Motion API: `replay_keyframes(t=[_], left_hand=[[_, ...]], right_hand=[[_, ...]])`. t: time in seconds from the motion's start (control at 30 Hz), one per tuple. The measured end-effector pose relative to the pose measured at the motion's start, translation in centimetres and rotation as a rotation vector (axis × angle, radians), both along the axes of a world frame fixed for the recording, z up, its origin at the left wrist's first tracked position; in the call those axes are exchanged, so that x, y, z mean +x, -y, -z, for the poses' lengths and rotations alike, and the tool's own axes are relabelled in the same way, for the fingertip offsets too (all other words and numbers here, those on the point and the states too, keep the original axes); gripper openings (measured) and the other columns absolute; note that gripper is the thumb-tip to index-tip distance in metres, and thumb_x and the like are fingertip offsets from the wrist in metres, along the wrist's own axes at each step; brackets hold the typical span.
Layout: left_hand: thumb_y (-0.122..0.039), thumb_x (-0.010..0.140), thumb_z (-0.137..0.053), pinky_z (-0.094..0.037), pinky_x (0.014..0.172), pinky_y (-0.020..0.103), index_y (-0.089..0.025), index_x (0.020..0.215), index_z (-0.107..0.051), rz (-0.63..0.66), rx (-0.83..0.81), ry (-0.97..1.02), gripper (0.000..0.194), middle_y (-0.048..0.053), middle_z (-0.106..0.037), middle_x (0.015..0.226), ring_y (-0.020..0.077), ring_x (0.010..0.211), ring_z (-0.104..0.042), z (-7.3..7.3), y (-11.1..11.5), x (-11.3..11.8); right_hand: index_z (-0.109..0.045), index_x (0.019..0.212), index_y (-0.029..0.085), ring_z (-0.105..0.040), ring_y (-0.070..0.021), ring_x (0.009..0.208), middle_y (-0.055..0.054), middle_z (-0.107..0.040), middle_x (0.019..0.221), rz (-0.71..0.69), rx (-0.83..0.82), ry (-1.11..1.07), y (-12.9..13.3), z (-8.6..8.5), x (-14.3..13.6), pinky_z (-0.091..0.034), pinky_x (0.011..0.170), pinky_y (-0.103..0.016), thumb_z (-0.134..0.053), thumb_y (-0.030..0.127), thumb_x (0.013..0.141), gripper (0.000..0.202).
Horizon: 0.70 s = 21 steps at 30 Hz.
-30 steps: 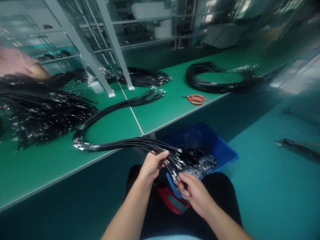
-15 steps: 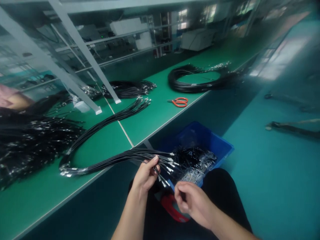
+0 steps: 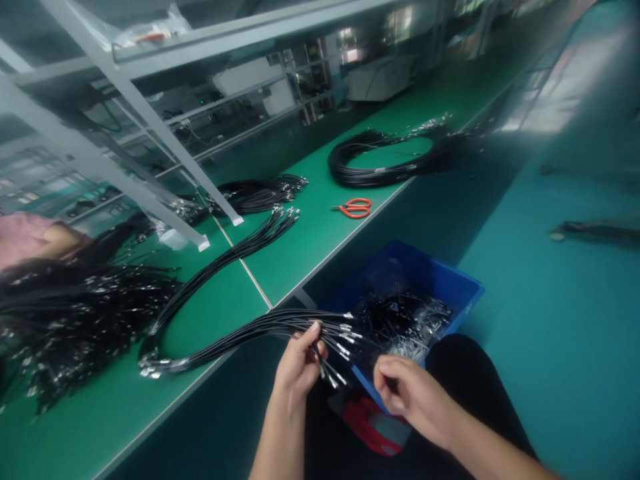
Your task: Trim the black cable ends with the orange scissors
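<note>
My left hand (image 3: 302,359) is closed around several thin black cables (image 3: 235,337) near their ends, with the thumb on top. Silver metal tips fan out to the right past its fingers, some angled downward. The rest of this bundle curves back over the green bench in a wide loop. To the right of the tips is my right hand (image 3: 413,395), its fingers curled closed; whatever it may hold is hidden. It is in front of the near edge of a blue bin (image 3: 453,280), which contains small black and clear pieces.
Orange-handled scissors (image 3: 356,209) lie on the green bench (image 3: 310,247). Beyond them are a coil of black cables (image 3: 370,175) and a smaller bundle (image 3: 263,193). A large cable pile (image 3: 95,307) lies at left, near a person's arm (image 3: 63,240). Metal posts (image 3: 165,147) stand on the bench.
My right hand has moved a little to the right, away from the cable tips. My left hand keeps its hold on the cables. The whole view has shifted slightly.
</note>
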<state>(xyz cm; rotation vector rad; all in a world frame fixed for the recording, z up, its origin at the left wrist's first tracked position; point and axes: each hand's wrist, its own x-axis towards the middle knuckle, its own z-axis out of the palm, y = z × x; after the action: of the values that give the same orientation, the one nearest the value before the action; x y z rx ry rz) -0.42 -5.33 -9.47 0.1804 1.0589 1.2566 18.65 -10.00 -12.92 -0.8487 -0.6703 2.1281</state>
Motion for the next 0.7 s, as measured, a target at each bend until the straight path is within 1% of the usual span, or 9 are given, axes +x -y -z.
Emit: replay_keyframes(t=[0.03,0.13,0.2,0.27,0.33,0.43,0.53,0.6,0.7], left_hand=[[-0.010,0.070,-0.071,-0.044,0.037,0.011,-0.010,0.066,-0.061,0.005,-0.004,0.028,0.011,-0.005,-0.052,0.047,0.0022,0.035,-0.048,-0.4,0.0,0.0],[-0.018,0.084,-0.057,-0.045,0.041,0.010,-0.011,0.064,-0.058,0.056,-0.002,0.104,0.022,-0.004,-0.049,0.049,0.0006,0.035,-0.046,-2.3,-0.3,-0.4],[-0.022,0.090,-0.048,-0.045,0.041,0.009,-0.011,0.066,-0.057,0.094,0.023,0.143,0.028,-0.003,-0.049,0.052,0.0002,0.036,-0.046,-3.7,-0.7,-0.7],[-0.024,0.092,-0.042,-0.044,0.041,0.008,-0.012,0.067,-0.055,0.116,0.058,0.169,0.031,-0.002,-0.048,0.054,0.0001,0.037,-0.047,-4.8,-1.0,-1.1],[-0.024,0.094,-0.039,-0.044,0.041,0.008,-0.012,0.069,-0.055,0.129,0.083,0.182,0.032,-0.003,-0.047,0.054,0.0004,0.037,-0.047,-5.5,-1.3,-1.3],[-0.024,0.095,-0.034,-0.044,0.041,0.008,-0.012,0.071,-0.054,0.137,0.099,0.178,0.034,-0.003,-0.045,0.054,0.0008,0.038,-0.048,-5.9,-1.5,-1.3],[-0.023,0.096,-0.032,-0.044,0.041,0.007,-0.012,0.071,-0.054,0.130,0.097,0.149,0.035,-0.002,-0.047,0.056,0.0003,0.038,-0.047,-6.0,-1.4,-1.0],[-0.022,0.095,-0.033,-0.044,0.042,0.007,-0.012,0.070,-0.054,0.126,0.089,0.119,0.035,-0.001,-0.050,0.058,-0.0005,0.038,-0.047,-6.0,-1.5,-0.9],[-0.022,0.093,-0.039,-0.045,0.044,0.007,-0.013,0.068,-0.055,0.134,0.085,0.045,0.032,-0.001,-0.054,0.061,-0.0008,0.040,-0.046,-6.0,-1.7,-0.8]], right_hand=[[-0.057,0.063,0.014,-0.030,-0.0068,0.043,0.003,-0.046,0.053,0.012,-0.010,0.019,-0.3,0.2,0.2,-0.015,0.044,-0.024,-0.046,0.024,0.079,0.022],[-0.060,0.071,0.012,-0.030,-0.0054,0.040,0.003,-0.048,0.053,0.041,-0.021,0.102,-1.6,1.0,0.4,-0.013,0.041,-0.022,-0.047,0.019,0.078,0.017],[-0.059,0.072,0.012,-0.031,-0.0050,0.038,0.004,-0.048,0.053,0.067,-0.011,0.174,-2.5,1.6,0.4,-0.015,0.038,-0.020,-0.049,0.021,0.083,0.017],[-0.057,0.073,0.014,-0.034,-0.0052,0.037,0.006,-0.047,0.054,0.096,0.004,0.253,-3.3,2.1,0.5,-0.022,0.035,-0.018,-0.051,0.028,0.089,0.022],[-0.057,0.077,0.014,-0.040,-0.0057,0.039,0.006,-0.049,0.059,0.114,0.018,0.333,-4.0,2.7,0.5,-0.032,0.036,-0.018,-0.052,0.033,0.091,0.024],[-0.059,0.087,0.013,-0.052,-0.0088,0.051,0.002,-0.058,0.073,0.123,0.050,0.455,-5.1,3.4,0.9,-0.045,0.046,-0.022,-0.053,0.032,0.091,0.020],[-0.059,0.099,0.014,-0.061,-0.0149,0.069,-0.003,-0.062,0.091,0.132,0.125,0.585,-6.5,3.8,1.6,-0.052,0.060,-0.030,-0.055,0.030,0.090,0.019],[-0.056,0.109,0.016,-0.061,-0.0206,0.088,-0.007,-0.059,0.109,0.161,0.208,0.693,-7.5,4.1,2.4,-0.052,0.074,-0.039,-0.056,0.028,0.089,0.024],[-0.052,0.119,0.019,-0.049,-0.0285,0.112,-0.009,-0.046,0.131,0.207,0.324,0.884,-8.8,4.5,3.6,-0.042,0.091,-0.051,-0.058,0.026,0.088,0.033]])
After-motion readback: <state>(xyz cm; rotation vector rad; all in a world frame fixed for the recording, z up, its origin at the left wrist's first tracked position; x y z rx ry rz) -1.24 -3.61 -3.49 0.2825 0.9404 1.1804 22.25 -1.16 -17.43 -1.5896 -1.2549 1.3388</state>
